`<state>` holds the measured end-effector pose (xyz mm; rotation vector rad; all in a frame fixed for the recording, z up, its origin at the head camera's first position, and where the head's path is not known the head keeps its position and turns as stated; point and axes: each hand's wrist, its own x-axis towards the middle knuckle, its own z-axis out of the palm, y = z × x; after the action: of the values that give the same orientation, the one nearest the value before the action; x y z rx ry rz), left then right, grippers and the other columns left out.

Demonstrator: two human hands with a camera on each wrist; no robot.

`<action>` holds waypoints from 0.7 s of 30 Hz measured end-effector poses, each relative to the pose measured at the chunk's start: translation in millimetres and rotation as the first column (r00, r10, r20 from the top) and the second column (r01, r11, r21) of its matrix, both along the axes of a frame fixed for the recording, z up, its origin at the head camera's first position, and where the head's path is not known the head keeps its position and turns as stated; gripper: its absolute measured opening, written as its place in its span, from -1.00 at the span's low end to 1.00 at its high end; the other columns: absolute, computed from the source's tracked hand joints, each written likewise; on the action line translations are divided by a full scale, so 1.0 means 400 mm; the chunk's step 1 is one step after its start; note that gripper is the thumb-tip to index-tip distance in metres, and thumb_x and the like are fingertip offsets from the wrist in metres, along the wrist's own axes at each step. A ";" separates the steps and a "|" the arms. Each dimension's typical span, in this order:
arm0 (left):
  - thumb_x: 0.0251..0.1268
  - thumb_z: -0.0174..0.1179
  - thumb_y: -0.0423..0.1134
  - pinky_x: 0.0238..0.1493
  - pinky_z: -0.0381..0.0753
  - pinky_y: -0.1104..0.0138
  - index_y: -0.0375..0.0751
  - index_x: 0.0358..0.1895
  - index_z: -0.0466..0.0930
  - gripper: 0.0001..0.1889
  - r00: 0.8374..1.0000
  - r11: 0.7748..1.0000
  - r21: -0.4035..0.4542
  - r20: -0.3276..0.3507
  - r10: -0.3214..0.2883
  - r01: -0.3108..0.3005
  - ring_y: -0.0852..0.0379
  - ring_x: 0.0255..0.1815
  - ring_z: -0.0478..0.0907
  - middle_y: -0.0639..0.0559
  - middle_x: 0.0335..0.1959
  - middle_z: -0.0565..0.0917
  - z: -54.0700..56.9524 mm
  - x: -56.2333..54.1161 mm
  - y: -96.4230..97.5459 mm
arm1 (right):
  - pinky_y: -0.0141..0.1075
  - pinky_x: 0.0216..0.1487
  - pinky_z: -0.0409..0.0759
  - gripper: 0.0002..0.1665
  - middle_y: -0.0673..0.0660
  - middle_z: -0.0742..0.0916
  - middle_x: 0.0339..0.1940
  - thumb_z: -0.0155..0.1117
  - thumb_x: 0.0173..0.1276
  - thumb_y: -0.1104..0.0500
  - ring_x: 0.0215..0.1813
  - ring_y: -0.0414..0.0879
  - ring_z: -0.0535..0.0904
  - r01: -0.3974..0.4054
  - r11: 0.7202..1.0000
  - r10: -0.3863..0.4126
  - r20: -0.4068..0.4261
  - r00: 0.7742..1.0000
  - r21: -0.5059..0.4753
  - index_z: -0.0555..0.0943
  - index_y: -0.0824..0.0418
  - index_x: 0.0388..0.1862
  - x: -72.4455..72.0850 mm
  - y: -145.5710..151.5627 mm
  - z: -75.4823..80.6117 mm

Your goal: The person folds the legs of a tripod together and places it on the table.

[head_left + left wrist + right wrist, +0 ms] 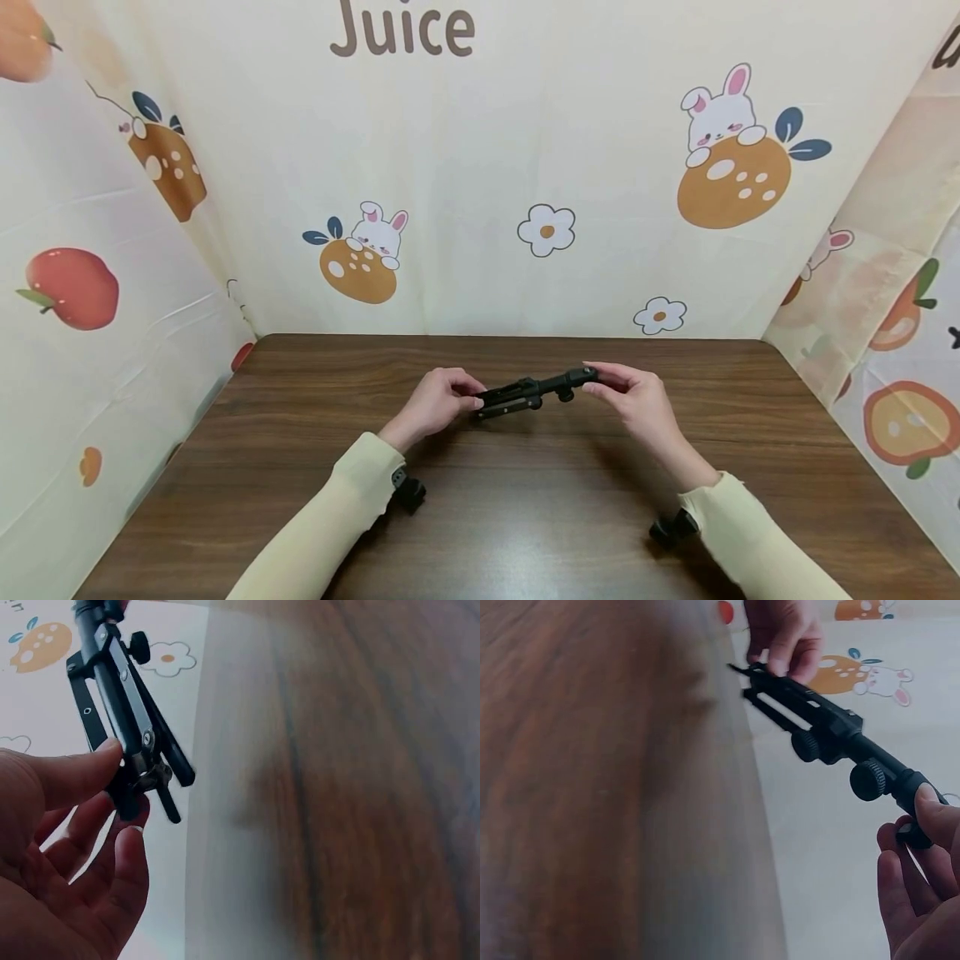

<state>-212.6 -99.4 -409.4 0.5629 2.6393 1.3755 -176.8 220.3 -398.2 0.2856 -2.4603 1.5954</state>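
Both hands hold a small black tripod (531, 389) above the table, its legs folded alongside the central column. The left hand (441, 402) pinches the leg end between thumb and fingers. At the other end, the right hand (632, 398) grips the head, higher than the leg end. In the left wrist view the folded legs (161, 720) spread slightly past the left thumb. The right wrist view shows two round knobs (868, 780) along the column and a further small knob (915, 835) by the right fingertips.
A brown wood-grain table (495, 517) lies beneath the hands. A pale cloth backdrop (480, 150) printed with fruit, rabbits and flowers rises behind the table and along both sides. Each wrist carries a small black camera (408, 490) below the cream sleeve (330, 508).
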 end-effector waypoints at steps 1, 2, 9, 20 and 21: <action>0.22 0.38 -0.39 -0.29 0.52 0.26 -0.08 -0.25 0.79 -0.88 1.000 1.000 0.009 -0.002 0.004 -0.004 0.11 -0.31 0.52 0.13 -0.34 0.65 0.001 0.000 -0.003 | -0.43 -0.31 0.56 -0.59 0.22 0.78 -0.12 0.44 0.28 0.26 -0.17 -0.23 0.71 -0.003 1.000 0.003 0.003 1.000 0.003 0.69 0.28 0.12 -0.001 0.000 -0.006; 0.22 0.38 -0.40 -0.29 0.53 0.26 -0.08 -0.24 0.79 -0.87 1.000 1.000 0.021 -0.002 0.008 -0.008 0.11 -0.32 0.53 0.12 -0.34 0.64 0.003 -0.001 -0.005 | -0.44 -0.30 0.57 -0.60 0.23 0.78 -0.11 0.44 0.29 0.26 -0.17 -0.23 0.71 -0.006 1.000 0.006 0.011 1.000 0.004 0.69 0.29 0.12 -0.001 0.000 -0.012; 0.26 0.34 -0.41 -0.31 0.54 0.25 -0.10 -0.17 0.79 -0.84 1.000 0.997 0.080 -0.014 0.022 -0.021 0.09 -0.32 0.53 0.09 -0.32 0.61 0.005 -0.003 -0.013 | -0.37 -0.17 0.61 -0.61 0.25 0.77 -0.09 0.40 0.33 0.25 -0.12 -0.05 0.72 -0.024 0.999 0.026 0.094 0.995 -0.026 0.67 0.31 0.13 -0.007 0.004 -0.038; 0.22 0.39 -0.36 -0.26 0.59 0.25 -0.05 -0.14 0.81 -0.82 0.998 0.988 0.138 -0.008 0.066 -0.064 0.11 -0.24 0.59 0.13 -0.24 0.72 -0.004 -0.021 -0.020 | -0.41 -0.18 0.52 -0.56 0.25 0.77 -0.10 0.43 0.31 0.20 -0.16 -0.13 0.69 -0.061 0.996 0.072 0.167 0.983 -0.068 0.66 0.29 0.15 -0.048 0.007 -0.086; 0.21 0.40 -0.36 -0.26 0.60 0.26 -0.06 -0.15 0.81 -0.82 0.998 0.986 0.153 0.001 0.070 -0.070 0.11 -0.23 0.60 0.12 -0.22 0.73 -0.006 -0.024 -0.022 | -0.41 -0.20 0.49 -0.55 0.24 0.77 -0.09 0.44 0.30 0.20 -0.17 -0.15 0.67 -0.062 0.996 0.074 0.177 0.981 -0.071 0.66 0.29 0.16 -0.051 0.005 -0.089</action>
<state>-222.2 -108.3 -411.8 0.4942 2.5959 1.6087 -197.2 222.5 -433.6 0.2274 -2.5486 1.7996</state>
